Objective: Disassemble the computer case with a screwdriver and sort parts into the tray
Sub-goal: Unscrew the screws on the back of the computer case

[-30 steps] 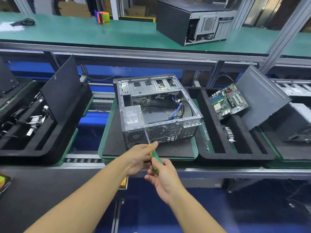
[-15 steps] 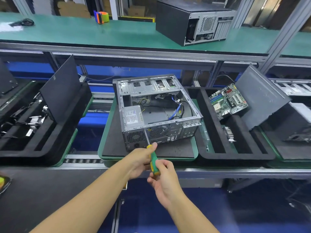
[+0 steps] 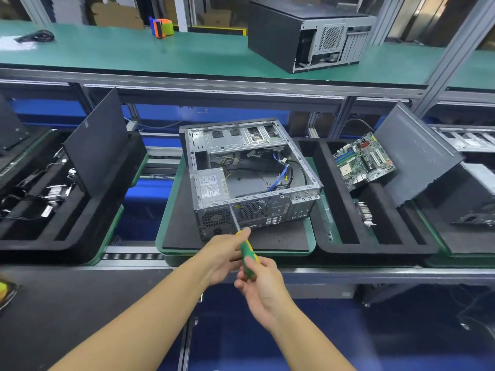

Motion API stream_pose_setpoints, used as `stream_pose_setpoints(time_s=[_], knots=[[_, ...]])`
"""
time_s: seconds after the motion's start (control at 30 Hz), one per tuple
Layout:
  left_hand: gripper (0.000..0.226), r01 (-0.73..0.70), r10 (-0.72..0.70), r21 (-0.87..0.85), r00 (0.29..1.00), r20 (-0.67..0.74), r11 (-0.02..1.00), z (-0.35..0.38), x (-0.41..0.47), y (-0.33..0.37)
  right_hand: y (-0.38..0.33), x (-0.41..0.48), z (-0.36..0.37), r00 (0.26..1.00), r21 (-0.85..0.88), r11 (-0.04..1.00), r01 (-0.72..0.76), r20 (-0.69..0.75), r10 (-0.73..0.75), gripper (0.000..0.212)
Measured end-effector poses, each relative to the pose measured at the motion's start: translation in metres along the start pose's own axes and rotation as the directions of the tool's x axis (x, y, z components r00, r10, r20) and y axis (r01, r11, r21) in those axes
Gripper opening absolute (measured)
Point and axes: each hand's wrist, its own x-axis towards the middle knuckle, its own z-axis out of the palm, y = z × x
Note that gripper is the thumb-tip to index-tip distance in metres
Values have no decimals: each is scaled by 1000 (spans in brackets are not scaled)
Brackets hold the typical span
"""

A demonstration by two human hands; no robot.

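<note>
Case (image 3: 251, 180) sits open-side up at frame centre. Right hand (image 3: 263, 286) grips screwdriver (image 3: 245, 250) handle, presumably to turn. Left hand (image 3: 223, 253) pinches handle top, likely steadying the shaft, whose tip meets the rear panel (image 3: 278, 210) beside the fan grille (image 3: 253, 209). Tray (image 3: 375, 246) waits just right of case.

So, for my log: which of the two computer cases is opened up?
The case on the green tray, wiring exposed; the upper-shelf case is closed.

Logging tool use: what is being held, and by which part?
The screwdriver: right hand grips its green-yellow handle, left hand pinches the handle's top by the shaft.
</note>
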Motion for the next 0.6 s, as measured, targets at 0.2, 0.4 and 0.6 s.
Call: stream_pose_setpoints(time_s=[0.2, 0.4, 0.6], knots=[[22, -24, 22, -46, 999, -41, 999, 0, 0, -1, -5, 1, 2, 1000, 4, 1000, -30, 5, 30, 28], [23, -19, 22, -127, 999, 26, 992, -2, -1, -3, -9, -1, -3, 994, 85, 990, -110, 7, 110, 33], [19, -48, 46, -54, 998, -46, 997, 7, -1, -8, -2, 1, -1, 1000, 47, 999, -7, -26, 8, 20]])
